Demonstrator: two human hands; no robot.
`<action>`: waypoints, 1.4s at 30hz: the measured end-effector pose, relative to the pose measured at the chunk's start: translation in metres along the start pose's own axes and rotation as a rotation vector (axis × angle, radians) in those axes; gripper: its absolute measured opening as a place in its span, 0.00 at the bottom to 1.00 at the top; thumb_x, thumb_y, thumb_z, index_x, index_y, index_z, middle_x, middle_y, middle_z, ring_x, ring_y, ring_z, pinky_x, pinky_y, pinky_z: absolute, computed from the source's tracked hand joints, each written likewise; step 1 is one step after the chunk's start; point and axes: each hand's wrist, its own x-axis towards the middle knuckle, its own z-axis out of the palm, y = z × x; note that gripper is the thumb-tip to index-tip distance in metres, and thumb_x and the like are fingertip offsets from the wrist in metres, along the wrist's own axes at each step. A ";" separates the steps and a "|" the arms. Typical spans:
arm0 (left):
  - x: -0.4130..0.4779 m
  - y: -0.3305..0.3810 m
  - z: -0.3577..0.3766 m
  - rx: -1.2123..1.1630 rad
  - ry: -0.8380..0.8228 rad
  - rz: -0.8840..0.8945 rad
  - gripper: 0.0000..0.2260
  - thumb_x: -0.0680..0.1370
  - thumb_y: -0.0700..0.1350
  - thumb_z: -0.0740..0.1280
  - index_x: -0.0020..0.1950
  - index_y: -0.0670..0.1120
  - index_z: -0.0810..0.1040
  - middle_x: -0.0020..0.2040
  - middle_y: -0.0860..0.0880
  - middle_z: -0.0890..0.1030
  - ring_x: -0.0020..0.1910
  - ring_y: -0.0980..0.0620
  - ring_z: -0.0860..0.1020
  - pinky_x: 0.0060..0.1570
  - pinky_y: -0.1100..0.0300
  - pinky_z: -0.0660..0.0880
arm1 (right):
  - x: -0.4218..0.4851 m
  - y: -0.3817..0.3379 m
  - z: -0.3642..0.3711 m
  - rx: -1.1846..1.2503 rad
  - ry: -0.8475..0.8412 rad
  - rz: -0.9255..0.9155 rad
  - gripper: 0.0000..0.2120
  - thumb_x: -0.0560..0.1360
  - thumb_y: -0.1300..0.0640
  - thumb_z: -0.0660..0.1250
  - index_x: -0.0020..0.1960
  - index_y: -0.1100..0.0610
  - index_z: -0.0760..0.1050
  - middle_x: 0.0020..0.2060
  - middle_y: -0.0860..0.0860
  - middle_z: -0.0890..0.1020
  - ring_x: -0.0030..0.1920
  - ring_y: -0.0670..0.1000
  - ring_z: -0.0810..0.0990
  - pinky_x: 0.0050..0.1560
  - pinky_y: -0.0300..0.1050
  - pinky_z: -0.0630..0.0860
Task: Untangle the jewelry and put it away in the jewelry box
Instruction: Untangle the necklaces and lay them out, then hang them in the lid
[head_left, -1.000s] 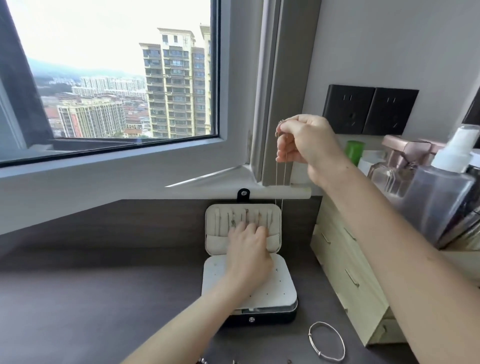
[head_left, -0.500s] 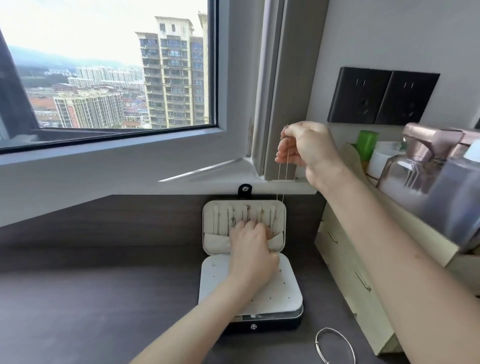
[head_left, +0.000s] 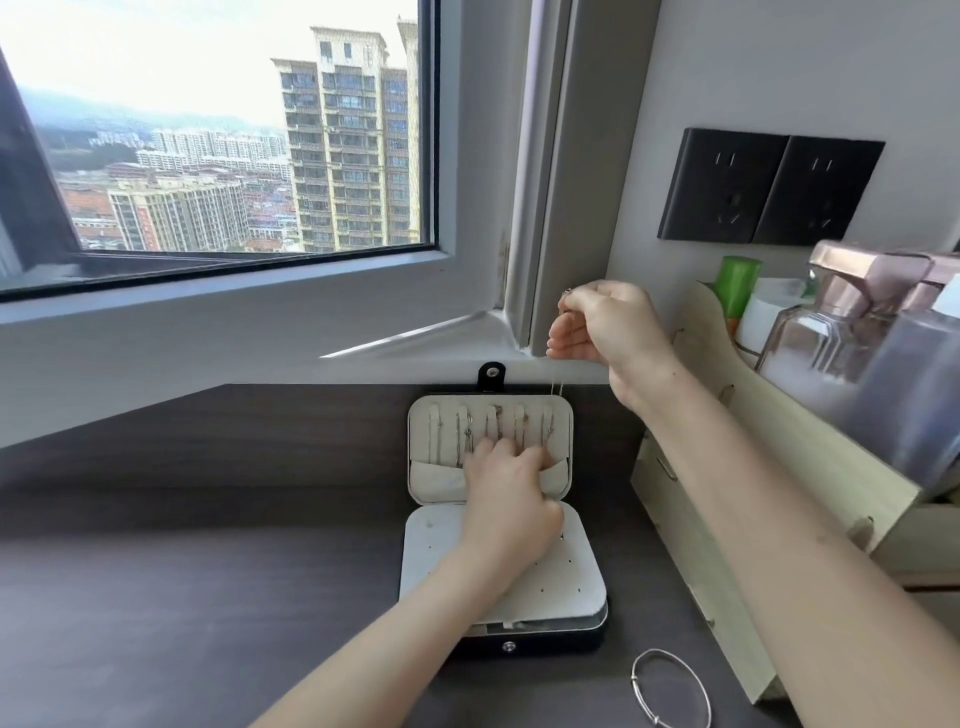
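Observation:
The jewelry box lies open on the dark desk, its cream lid leaning against the wall under the window. Several chains hang on the lid's hooks. My right hand is raised above the lid's right side and pinches the top of a thin silver necklace, which hangs straight down toward the rightmost hook. My left hand reaches across the white earring panel, fingers curled at the lid's elastic pocket; what they touch is hidden.
A silver bangle lies on the desk at the front right. A pale wooden drawer organiser stands to the right, topped with bottles and a green tube. Black wall sockets sit above it.
My right hand has dropped lower, bringing the hanging necklace down toward the lid. My left hand stays at the lid's pocket.

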 end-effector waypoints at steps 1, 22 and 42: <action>0.001 0.002 -0.001 0.018 -0.022 -0.007 0.28 0.60 0.43 0.52 0.56 0.44 0.79 0.48 0.43 0.76 0.52 0.42 0.67 0.51 0.56 0.58 | 0.000 0.000 0.000 -0.005 0.001 -0.002 0.07 0.74 0.66 0.59 0.38 0.62 0.73 0.27 0.56 0.77 0.28 0.53 0.76 0.38 0.50 0.81; 0.038 0.005 -0.026 -0.189 0.298 0.102 0.07 0.77 0.46 0.66 0.49 0.45 0.81 0.41 0.50 0.81 0.35 0.53 0.74 0.34 0.61 0.63 | -0.027 0.044 -0.015 -0.331 -0.168 -0.068 0.06 0.74 0.63 0.66 0.41 0.58 0.80 0.38 0.52 0.82 0.39 0.44 0.78 0.39 0.34 0.70; 0.038 0.008 0.006 -0.252 0.293 -0.294 0.15 0.78 0.51 0.62 0.39 0.43 0.80 0.36 0.50 0.81 0.38 0.51 0.77 0.34 0.57 0.66 | -0.043 0.090 0.003 -0.811 0.400 -0.220 0.11 0.73 0.52 0.66 0.34 0.55 0.79 0.28 0.48 0.79 0.30 0.50 0.75 0.26 0.36 0.58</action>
